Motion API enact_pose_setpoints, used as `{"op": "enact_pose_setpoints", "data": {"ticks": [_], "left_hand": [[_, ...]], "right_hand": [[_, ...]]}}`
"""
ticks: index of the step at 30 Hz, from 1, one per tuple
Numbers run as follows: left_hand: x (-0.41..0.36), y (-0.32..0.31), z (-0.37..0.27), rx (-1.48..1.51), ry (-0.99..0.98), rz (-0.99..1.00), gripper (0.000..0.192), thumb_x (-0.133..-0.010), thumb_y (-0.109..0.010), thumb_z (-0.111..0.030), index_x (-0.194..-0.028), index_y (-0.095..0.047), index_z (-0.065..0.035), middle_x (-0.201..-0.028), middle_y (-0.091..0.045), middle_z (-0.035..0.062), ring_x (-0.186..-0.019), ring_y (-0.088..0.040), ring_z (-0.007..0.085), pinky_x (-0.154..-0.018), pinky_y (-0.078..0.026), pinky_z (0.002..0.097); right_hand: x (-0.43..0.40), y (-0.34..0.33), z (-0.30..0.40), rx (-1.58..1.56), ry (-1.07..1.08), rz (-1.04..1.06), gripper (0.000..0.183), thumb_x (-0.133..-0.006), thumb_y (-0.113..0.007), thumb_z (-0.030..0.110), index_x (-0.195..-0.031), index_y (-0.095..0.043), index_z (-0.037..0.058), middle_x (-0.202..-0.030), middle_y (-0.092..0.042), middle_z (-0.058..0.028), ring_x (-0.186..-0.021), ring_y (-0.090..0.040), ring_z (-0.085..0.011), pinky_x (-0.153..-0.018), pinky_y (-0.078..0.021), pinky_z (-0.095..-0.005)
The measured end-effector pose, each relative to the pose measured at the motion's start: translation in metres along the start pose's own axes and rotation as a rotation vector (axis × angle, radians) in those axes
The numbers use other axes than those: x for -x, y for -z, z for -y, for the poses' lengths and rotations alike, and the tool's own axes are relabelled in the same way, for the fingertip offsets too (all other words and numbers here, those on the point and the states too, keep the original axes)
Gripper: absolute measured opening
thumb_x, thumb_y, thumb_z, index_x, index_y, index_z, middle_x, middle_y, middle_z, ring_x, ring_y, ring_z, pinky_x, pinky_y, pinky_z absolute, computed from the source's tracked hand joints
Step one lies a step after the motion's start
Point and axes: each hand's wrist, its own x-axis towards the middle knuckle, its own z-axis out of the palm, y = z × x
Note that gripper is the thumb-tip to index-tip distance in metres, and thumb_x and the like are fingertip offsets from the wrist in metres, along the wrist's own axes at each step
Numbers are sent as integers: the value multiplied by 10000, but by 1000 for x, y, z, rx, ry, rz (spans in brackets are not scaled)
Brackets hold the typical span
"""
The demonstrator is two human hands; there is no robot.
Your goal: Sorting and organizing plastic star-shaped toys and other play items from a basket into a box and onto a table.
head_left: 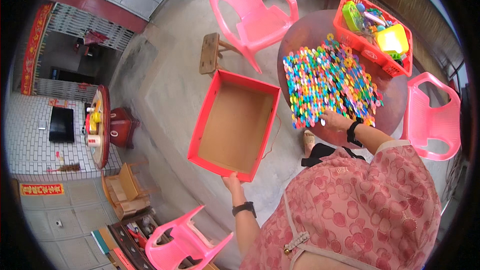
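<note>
My left hand [233, 183] grips the near short wall of a shallow red cardboard box [237, 127]. The box is held above the floor, with its bare brown inside facing up. On the round table lies a mat of many-coloured interlocking plastic discs [318, 82], its left edge reaching to the table's rim. My right hand [335, 120] is at the mat's near edge with bent fingers, a white disc [323, 122] by the fingertips. Whether those fingers grip the discs is hidden.
A red plastic basket [369, 55] of toys stands on the dark round table [390, 105]. Pink plastic chairs [262, 26] stand around, one at the right [431, 116], another lower left [180, 243]. A wooden stool [209, 53] is beyond the box. Another round table [106, 127] stands far left.
</note>
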Motion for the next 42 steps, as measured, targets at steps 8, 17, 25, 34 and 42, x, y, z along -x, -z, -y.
{"op": "enact_pose_setpoints", "data": {"ticks": [8, 17, 25, 34, 42], "left_hand": [[-73, -125, -79, 2, 86, 133, 611, -748, -513, 60, -1309, -313, -74, -1210, -512, 157, -982, -603, 297, -641, -581, 470], [-192, -344, -95, 162, 144, 471, 325, -757, -565, -65, -1068, -525, 20, -975, -608, 170, -806, -638, 327, -594, -560, 504], [-238, -490, -126, 169, 375, 635, 354, -783, -550, -71, -1116, -437, -36, -996, -571, 148, -821, -617, 297, -584, -553, 442], [-264, -576, -127, 26, 456, 436, 457, -794, -575, -72, -1206, -397, 13, -1203, -472, 205, -924, -590, 388, -654, -559, 545], [-288, -604, -117, -141, 258, 749, 427, -841, -604, -301, -1173, -448, -84, -1091, -525, 110, -925, -542, 274, -762, -482, 508]], "right_hand": [[-22, 38, 7, -100, -114, 18, 498, -784, -619, 142, -1236, -440, 35, -1051, -509, -202, -982, -532, -368, -825, -470, -425], [28, 46, 28, -295, -477, -236, 441, -776, -623, 128, -1179, -474, 30, -973, -574, -206, -949, -575, -360, -792, -471, -435], [65, 18, 102, -414, -979, -299, 444, -740, -614, 97, -1158, -490, 18, -884, -622, -195, -836, -615, -343, -753, -482, -409], [66, -17, 192, -599, -1297, -416, 392, -767, -586, 116, -1139, -516, 14, -832, -636, -193, -798, -618, -350, -736, -491, -407], [79, -20, 164, -543, -1342, -405, 525, -742, -623, 85, -1232, -439, 38, -1016, -578, -202, -940, -567, -363, -820, -465, -417]]}}
